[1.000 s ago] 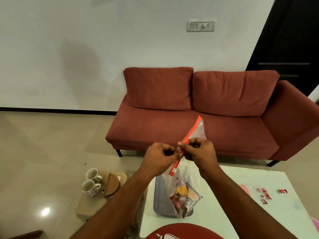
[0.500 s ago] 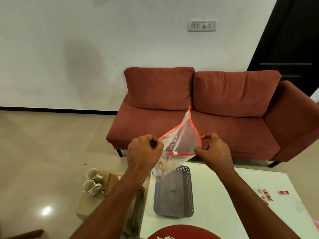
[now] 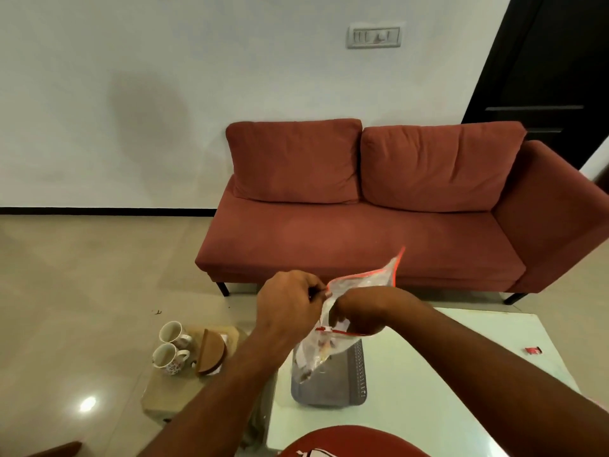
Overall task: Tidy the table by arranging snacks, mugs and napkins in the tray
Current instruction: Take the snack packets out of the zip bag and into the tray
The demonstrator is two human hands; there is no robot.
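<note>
- White table (image 3: 428,390) lies nearest us, bearing a grey tray (image 3: 357,374) whose long side runs away from us.
- Above the tray we hold a clear bag (image 3: 362,282); its long axis is tilted, bottom hanging down-left, open red-edged mouth pointing up-right.
- Our left hand (image 3: 286,308) pinches the mouth's edge.
- Our right hand (image 3: 362,311) reaches inside; we cannot tell its grip.
- Two mugs (image 3: 171,334) stand on a stool (image 3: 164,390) to the left.
- Farthest is a red sofa (image 3: 329,242).

The worktop (image 3: 405,397) gives us bare surface right of the tray (image 3: 361,371), broken only by a small red wrapper (image 3: 533,350) near the right edge. Over the tray's far end the clear bag (image 3: 362,282) hangs from our left hand (image 3: 290,305), with our right hand (image 3: 359,311) at its mouth, blocking that end. The tray's near end lies open from above.
</note>
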